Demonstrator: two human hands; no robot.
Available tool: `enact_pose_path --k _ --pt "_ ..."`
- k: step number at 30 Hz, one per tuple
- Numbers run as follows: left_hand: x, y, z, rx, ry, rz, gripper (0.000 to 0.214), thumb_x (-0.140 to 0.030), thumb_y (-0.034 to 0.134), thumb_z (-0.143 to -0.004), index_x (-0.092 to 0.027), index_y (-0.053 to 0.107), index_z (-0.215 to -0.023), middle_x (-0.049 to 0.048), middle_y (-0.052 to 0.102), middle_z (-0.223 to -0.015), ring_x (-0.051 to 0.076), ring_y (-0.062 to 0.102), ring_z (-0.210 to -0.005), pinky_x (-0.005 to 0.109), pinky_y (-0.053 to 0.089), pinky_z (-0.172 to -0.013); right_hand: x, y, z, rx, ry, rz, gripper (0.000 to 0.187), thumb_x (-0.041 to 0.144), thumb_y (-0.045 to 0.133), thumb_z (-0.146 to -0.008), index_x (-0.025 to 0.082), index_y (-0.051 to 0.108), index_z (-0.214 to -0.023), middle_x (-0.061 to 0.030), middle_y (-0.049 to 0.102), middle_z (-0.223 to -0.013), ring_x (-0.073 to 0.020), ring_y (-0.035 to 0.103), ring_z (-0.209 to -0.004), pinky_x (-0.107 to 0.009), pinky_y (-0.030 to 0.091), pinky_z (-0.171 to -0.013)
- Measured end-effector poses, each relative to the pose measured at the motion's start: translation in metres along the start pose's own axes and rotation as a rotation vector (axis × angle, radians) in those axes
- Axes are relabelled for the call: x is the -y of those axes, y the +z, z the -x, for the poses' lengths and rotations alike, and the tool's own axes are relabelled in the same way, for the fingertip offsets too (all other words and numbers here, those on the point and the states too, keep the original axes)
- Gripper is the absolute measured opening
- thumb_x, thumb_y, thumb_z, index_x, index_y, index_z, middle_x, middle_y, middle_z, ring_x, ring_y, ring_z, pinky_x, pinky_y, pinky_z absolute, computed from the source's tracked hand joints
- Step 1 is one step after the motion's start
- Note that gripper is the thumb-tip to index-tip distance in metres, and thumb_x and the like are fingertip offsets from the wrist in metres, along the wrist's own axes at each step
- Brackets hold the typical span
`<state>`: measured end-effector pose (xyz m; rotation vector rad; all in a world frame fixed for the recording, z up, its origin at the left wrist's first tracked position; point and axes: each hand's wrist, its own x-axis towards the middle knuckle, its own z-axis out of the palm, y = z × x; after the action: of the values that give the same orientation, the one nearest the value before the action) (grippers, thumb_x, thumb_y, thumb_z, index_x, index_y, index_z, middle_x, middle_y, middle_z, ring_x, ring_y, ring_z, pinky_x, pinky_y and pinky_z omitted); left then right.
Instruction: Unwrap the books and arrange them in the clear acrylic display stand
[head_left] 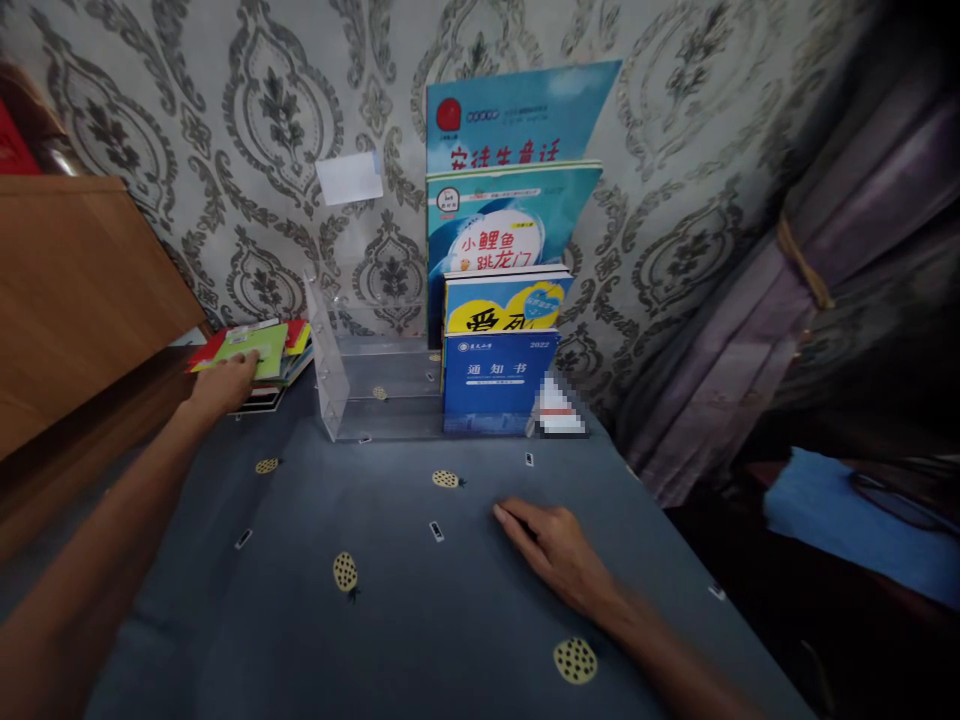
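At the far left of the head view, my left hand (227,384) is on a green book (264,348) atop a small stack of books. Its fingers grip the near part of the green book; some fingertips are hidden. My right hand (553,545) rests on the tablecloth (390,640), loosely closed with thumb and forefinger tips together, nothing visible in it. Between and beyond the hands stands a clear stepped rack (330,385). Books fill its right side: a dark blue booklet (495,395) in front, a yellow-and-blue book (495,305), a teal book (562,205) and a tall blue book (585,95).
A wooden panel (82,290) stands along the left side. Patterned wallpaper (274,100) with a white card (349,178) is behind the rack. At right hangs a tied curtain (739,370), and a blue cloth (847,520) lies beyond the table's edge. A blurred-out item sits beside the rack.
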<state>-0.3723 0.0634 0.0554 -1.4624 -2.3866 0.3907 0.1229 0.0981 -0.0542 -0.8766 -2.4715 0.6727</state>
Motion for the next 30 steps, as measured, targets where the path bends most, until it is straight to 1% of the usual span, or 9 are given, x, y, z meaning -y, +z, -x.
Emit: enact_pose_path --k 4,8,12,16,22,26,28,30 --pt "-0.012 -0.003 0.025 -0.085 -0.048 -0.028 0.053 -0.014 0.020 -0.097 -0.005 0.037 -0.147 0.0285 0.057 -0.133 0.041 0.065 -0.106 0.053 0.054 -0.080 -0.001 0.001 0.000 0.007 -0.014 0.002 0.046 0.045 0.027 -0.105 0.022 0.060 -0.081 -0.0021 0.065 -0.065 -0.0172 0.063 -0.055 -0.028 0.041 -0.057" --pt "-0.026 0.001 0.051 -0.137 -0.067 -0.045 0.056 -0.013 0.019 -0.096 -0.004 0.034 -0.150 0.0296 0.053 -0.139 0.042 0.062 -0.109 0.053 0.056 -0.076 -0.003 0.002 0.001 0.012 -0.015 0.009 0.044 0.043 0.029 -0.105 0.023 0.058 -0.079 -0.0025 0.067 -0.066 -0.0183 0.066 -0.058 -0.028 0.042 -0.058" --pt "-0.037 0.008 0.071 -0.176 -0.057 -0.056 0.058 -0.013 0.021 -0.095 -0.003 0.034 -0.150 0.0281 0.047 -0.146 0.045 0.057 -0.116 0.056 0.056 -0.079 -0.005 0.003 0.000 0.020 -0.019 0.032 0.042 0.041 0.030 -0.105 0.023 0.061 -0.084 -0.0036 0.070 -0.071 -0.0198 0.070 -0.064 -0.029 0.043 -0.061" --pt "-0.044 0.011 0.087 -0.189 -0.069 -0.049 0.057 -0.011 0.024 -0.094 -0.003 0.037 -0.149 0.0255 0.044 -0.151 0.046 0.053 -0.122 0.056 0.054 -0.084 -0.004 0.004 0.001 0.028 -0.015 0.045 0.042 0.041 0.030 -0.105 0.023 0.061 -0.083 -0.0032 0.069 -0.069 -0.0199 0.069 -0.063 -0.029 0.043 -0.061" --pt "-0.055 0.013 0.106 -0.154 -0.087 -0.020 0.057 -0.011 0.031 -0.094 -0.006 0.037 -0.150 0.0255 0.040 -0.154 0.047 0.049 -0.127 0.056 0.053 -0.087 -0.003 0.003 0.002 0.010 -0.018 0.043 0.041 0.041 0.032 -0.104 0.022 0.062 -0.084 -0.0035 0.070 -0.070 -0.0203 0.069 -0.063 -0.030 0.044 -0.061" --pt "-0.066 0.020 0.125 -0.107 -0.085 -0.004 0.055 -0.014 0.034 -0.095 -0.009 0.038 -0.150 0.0233 0.039 -0.155 0.045 0.046 -0.132 0.054 0.053 -0.090 0.000 0.001 0.001 0.010 -0.028 0.024 0.042 0.041 0.032 -0.104 0.022 0.062 -0.083 -0.0031 0.069 -0.069 -0.0194 0.069 -0.061 -0.029 0.044 -0.060" --pt "-0.069 0.027 0.134 -0.065 -0.053 0.025 0.053 -0.023 0.039 -0.096 -0.011 0.042 -0.147 0.0223 0.038 -0.157 0.044 0.043 -0.136 0.056 0.050 -0.095 0.001 0.001 0.001 0.008 -0.031 0.019 0.042 0.041 0.032 -0.104 0.022 0.062 -0.082 -0.0033 0.070 -0.069 -0.0195 0.069 -0.062 -0.029 0.044 -0.060" --pt "-0.066 0.034 0.137 0.012 0.015 0.090 0.057 -0.039 0.047 -0.095 -0.014 0.044 -0.146 0.0204 0.035 -0.159 0.043 0.036 -0.142 0.060 0.043 -0.103 0.001 0.001 0.001 0.006 -0.028 0.024 0.042 0.041 0.032 -0.104 0.022 0.062 -0.081 -0.0037 0.070 -0.069 -0.0199 0.068 -0.062 -0.030 0.044 -0.060"
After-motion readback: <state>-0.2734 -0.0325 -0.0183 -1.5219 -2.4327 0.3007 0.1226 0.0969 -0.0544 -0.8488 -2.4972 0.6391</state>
